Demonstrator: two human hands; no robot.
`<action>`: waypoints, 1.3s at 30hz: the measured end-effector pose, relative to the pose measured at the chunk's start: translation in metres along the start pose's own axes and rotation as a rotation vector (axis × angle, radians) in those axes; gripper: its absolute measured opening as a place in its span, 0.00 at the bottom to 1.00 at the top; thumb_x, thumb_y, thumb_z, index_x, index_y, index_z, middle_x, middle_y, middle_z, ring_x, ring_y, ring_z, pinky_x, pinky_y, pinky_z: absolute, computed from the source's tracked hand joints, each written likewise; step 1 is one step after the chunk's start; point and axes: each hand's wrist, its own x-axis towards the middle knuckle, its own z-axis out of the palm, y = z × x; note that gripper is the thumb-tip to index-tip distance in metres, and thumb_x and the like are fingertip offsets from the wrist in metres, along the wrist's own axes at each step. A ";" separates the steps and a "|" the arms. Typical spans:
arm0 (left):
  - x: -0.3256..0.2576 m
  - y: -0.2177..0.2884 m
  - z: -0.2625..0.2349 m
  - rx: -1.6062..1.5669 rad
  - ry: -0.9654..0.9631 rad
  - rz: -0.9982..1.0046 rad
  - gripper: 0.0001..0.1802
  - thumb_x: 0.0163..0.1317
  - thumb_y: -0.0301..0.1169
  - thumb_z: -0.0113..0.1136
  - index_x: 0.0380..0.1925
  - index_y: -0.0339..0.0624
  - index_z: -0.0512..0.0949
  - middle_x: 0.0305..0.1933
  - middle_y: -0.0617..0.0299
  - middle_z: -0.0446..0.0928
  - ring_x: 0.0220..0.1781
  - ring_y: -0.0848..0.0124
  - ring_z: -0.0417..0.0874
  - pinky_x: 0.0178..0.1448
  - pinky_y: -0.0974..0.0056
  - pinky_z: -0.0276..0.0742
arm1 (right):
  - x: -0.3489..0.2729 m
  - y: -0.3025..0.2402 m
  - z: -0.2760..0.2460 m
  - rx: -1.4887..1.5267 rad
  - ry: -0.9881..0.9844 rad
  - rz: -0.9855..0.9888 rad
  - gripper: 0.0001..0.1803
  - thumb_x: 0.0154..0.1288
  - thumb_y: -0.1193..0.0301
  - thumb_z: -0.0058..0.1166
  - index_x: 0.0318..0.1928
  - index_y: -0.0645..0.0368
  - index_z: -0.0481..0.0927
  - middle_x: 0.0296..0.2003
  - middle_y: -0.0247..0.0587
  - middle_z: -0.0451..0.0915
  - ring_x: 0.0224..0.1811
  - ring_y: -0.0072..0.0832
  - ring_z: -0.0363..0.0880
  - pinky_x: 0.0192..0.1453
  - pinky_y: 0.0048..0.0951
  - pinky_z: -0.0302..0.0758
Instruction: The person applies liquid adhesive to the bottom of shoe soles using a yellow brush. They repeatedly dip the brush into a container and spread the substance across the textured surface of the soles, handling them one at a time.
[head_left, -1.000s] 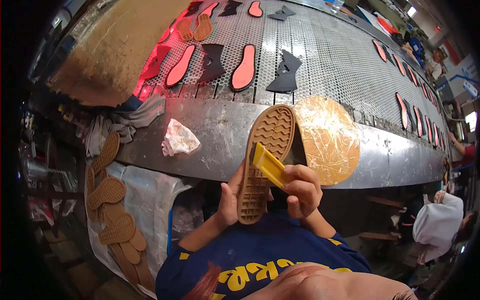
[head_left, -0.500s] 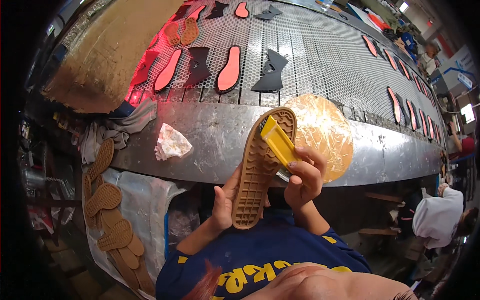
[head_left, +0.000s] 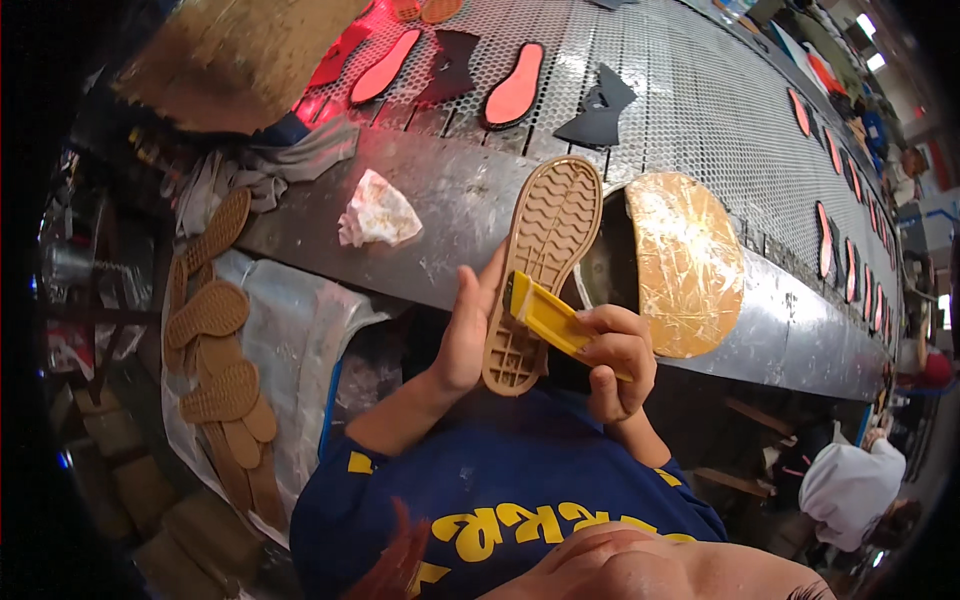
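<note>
My left hand [head_left: 466, 335] grips a brown shoe sole [head_left: 555, 215] by its left edge and underside, its lower end pointing toward my chest. The wavy and gridded tread faces up. Between the fingers and thumb of my right hand [head_left: 622, 365] is a flat yellow-handled brush [head_left: 560, 322]. Its dark tip lies against the sole, near the gridded lower part; the bristles are mostly hidden. Just beyond the sole, to the right, an opening [head_left: 607, 265] in the metal table edge is partly covered by a round tan board [head_left: 690, 265] wrapped in clear film.
A crumpled white cloth [head_left: 378, 210] lies on the metal ledge [head_left: 440, 235]. Pink-topped insoles [head_left: 516, 85] and black upper pieces [head_left: 598, 108] rest on a mesh conveyor [head_left: 680, 110]. Several brown soles [head_left: 220, 392] are stacked at left on plastic sheeting. Another person [head_left: 850, 485] is at right.
The brush has moved from the sole's far end down to its gridded lower part. The sole stands more upright in view, and the table things have shifted up and right.
</note>
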 end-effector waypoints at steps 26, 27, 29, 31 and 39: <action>0.012 0.026 0.002 -0.294 0.137 -0.125 0.44 0.67 0.67 0.22 0.65 0.38 0.55 0.55 0.50 0.72 0.39 0.59 0.83 0.45 0.58 0.82 | 0.032 -0.002 -0.003 0.730 -0.098 0.263 0.19 0.72 0.61 0.42 0.40 0.67 0.75 0.40 0.54 0.77 0.37 0.31 0.78 0.36 0.25 0.76; 0.012 0.026 0.004 -0.383 0.170 -0.144 0.44 0.67 0.66 0.21 0.66 0.39 0.55 0.56 0.48 0.71 0.41 0.57 0.83 0.47 0.56 0.81 | 0.036 0.001 -0.005 0.756 -0.130 0.264 0.19 0.72 0.61 0.42 0.41 0.67 0.75 0.39 0.54 0.77 0.35 0.30 0.78 0.34 0.23 0.75; 0.013 0.026 0.005 -0.466 0.227 -0.182 0.45 0.67 0.66 0.21 0.66 0.39 0.55 0.58 0.47 0.71 0.43 0.55 0.83 0.47 0.54 0.81 | 0.046 0.002 -0.002 0.767 -0.152 0.259 0.18 0.74 0.60 0.42 0.39 0.65 0.75 0.36 0.52 0.79 0.31 0.28 0.77 0.29 0.20 0.73; 0.014 0.025 0.005 -0.449 0.278 -0.217 0.45 0.66 0.67 0.21 0.66 0.39 0.55 0.58 0.47 0.71 0.44 0.56 0.83 0.43 0.53 0.83 | 0.050 0.011 0.000 0.800 -0.198 0.224 0.17 0.74 0.61 0.42 0.38 0.64 0.74 0.35 0.50 0.79 0.29 0.27 0.76 0.28 0.19 0.72; 0.008 0.034 -0.002 -0.299 -0.030 -0.430 0.45 0.64 0.68 0.22 0.65 0.40 0.55 0.53 0.43 0.73 0.38 0.53 0.85 0.28 0.51 0.86 | 0.069 0.020 0.007 0.917 -0.304 0.114 0.15 0.74 0.59 0.44 0.31 0.55 0.71 0.21 0.39 0.79 0.20 0.25 0.71 0.27 0.27 0.63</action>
